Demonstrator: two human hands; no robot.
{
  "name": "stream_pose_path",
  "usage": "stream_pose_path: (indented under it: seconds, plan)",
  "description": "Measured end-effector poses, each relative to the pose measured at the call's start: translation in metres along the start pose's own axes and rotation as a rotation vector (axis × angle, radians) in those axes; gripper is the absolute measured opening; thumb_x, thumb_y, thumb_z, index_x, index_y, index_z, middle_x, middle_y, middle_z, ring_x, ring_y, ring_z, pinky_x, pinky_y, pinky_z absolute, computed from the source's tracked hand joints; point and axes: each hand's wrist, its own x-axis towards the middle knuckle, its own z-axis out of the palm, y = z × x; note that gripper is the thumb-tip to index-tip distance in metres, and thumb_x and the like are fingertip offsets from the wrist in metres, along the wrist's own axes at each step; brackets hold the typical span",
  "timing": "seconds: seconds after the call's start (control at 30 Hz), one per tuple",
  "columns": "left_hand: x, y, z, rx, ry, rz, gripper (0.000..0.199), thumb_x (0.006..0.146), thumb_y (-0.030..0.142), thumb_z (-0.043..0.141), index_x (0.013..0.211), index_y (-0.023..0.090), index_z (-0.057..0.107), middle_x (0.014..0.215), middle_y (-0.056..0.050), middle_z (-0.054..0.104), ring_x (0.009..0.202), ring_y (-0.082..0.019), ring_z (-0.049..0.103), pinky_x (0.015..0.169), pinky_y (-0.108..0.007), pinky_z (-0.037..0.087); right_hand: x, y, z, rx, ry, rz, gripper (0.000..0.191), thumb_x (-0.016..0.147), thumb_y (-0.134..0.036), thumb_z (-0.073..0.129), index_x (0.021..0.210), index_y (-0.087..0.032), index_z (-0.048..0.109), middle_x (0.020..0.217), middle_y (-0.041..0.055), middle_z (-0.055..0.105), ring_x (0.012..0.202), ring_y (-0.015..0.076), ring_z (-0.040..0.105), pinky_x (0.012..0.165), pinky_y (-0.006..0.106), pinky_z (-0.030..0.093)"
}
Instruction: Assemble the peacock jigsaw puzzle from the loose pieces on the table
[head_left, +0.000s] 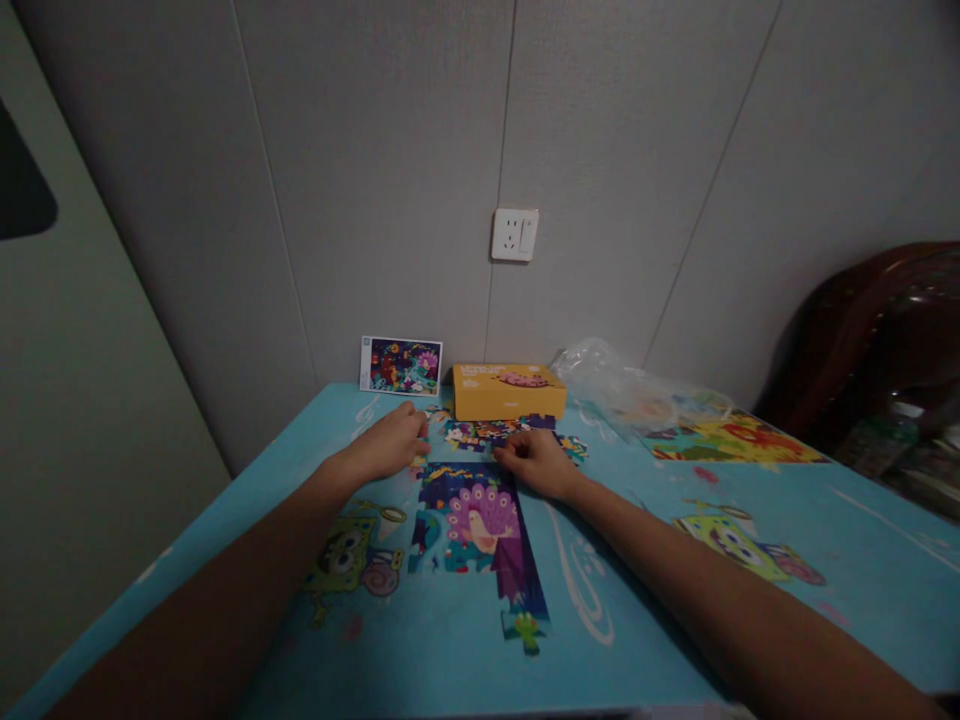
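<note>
A partly joined jigsaw puzzle (472, 515) lies on the table, showing a purple peacock, with a strip running down its right side to a green frog piece (525, 628). Beyond its upper left corner is my left hand (391, 438), fingers curled down over small pieces at the table surface; what they grip is hidden. My right hand (541, 462) is at the puzzle's upper right corner, thumb and forefinger pinched together; anything between them is too small to make out. Loose puzzle pieces (463, 434) lie between and behind both hands.
A yellow box (510, 392) stands against the wall, beside a picture card (400, 366) leaning upright. Clear plastic bags (611, 380) and a colourful printed sheet (739, 438) lie to the right. The blue tablecloth (645, 620) carries cartoon prints. A dark chair (862, 330) stands at far right.
</note>
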Motion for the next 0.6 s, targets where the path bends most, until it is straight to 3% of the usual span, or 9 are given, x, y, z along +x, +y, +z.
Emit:
stream_pose_path:
  seconds: [0.1,0.17,0.2,0.27,0.37,0.6]
  plan:
    - [0.0,0.023,-0.004,-0.055,0.118,0.018,0.011,0.088,0.019,0.047,0.085,0.017,0.057,0.089,-0.007,0.059,0.089,-0.022,0.057,0.081,-0.033,0.045,-0.003,-0.01,0.002,0.055,0.011,-0.036,0.022,0.084,-0.036,0.055,0.078,-0.016,0.063,0.055,-0.0038,0.051,0.05,0.0104,0.043,0.051,0.023,0.03]
    - [-0.002,0.042,-0.003,-0.226,0.217,0.038,0.01,0.09,0.022,0.045,0.084,0.018,0.053,0.081,-0.004,0.058,0.079,-0.019,0.056,0.073,-0.03,0.044,-0.006,-0.02,0.006,0.104,0.01,-0.08,0.031,0.085,-0.038,0.057,0.105,-0.015,0.062,0.063,-0.0033,0.056,0.054,0.0113,0.047,0.053,0.023,0.033]
    - [-0.003,0.05,-0.001,-0.355,0.243,0.061,0.012,0.09,0.024,0.045,0.083,0.018,0.052,0.077,-0.002,0.057,0.073,-0.017,0.055,0.068,-0.028,0.043,-0.009,-0.025,0.008,0.105,0.008,-0.099,0.033,0.086,-0.039,0.057,0.107,-0.015,0.061,0.064,-0.0031,0.056,0.054,0.0113,0.047,0.052,0.023,0.032]
    - [-0.006,0.063,0.006,-0.522,0.221,0.104,0.012,0.09,0.024,0.045,0.082,0.018,0.051,0.072,0.001,0.056,0.064,-0.014,0.052,0.062,-0.025,0.041,-0.013,-0.032,0.011,0.07,-0.002,-0.12,0.025,0.088,-0.039,0.053,0.091,-0.016,0.061,0.06,-0.0033,0.052,0.053,0.0107,0.043,0.051,0.023,0.028]
    - [-0.007,0.067,0.017,-0.579,0.205,0.099,0.012,0.09,0.023,0.044,0.083,0.018,0.053,0.069,0.001,0.056,0.064,-0.015,0.053,0.06,-0.025,0.039,-0.015,-0.033,0.013,0.061,-0.037,-0.111,0.026,0.088,-0.038,0.051,0.072,-0.018,0.053,0.055,-0.0044,0.046,0.051,0.0098,0.038,0.049,0.023,0.024]
    - [-0.007,0.055,0.021,-0.337,0.147,0.141,0.02,0.091,0.021,0.042,0.095,0.019,0.062,0.081,-0.003,0.066,0.077,-0.019,0.061,0.072,-0.029,0.045,-0.011,-0.02,0.011,0.107,-0.096,-0.069,0.024,0.09,-0.037,0.048,0.073,-0.02,0.049,0.055,-0.003,0.053,0.05,0.0116,0.045,0.048,0.023,0.027]
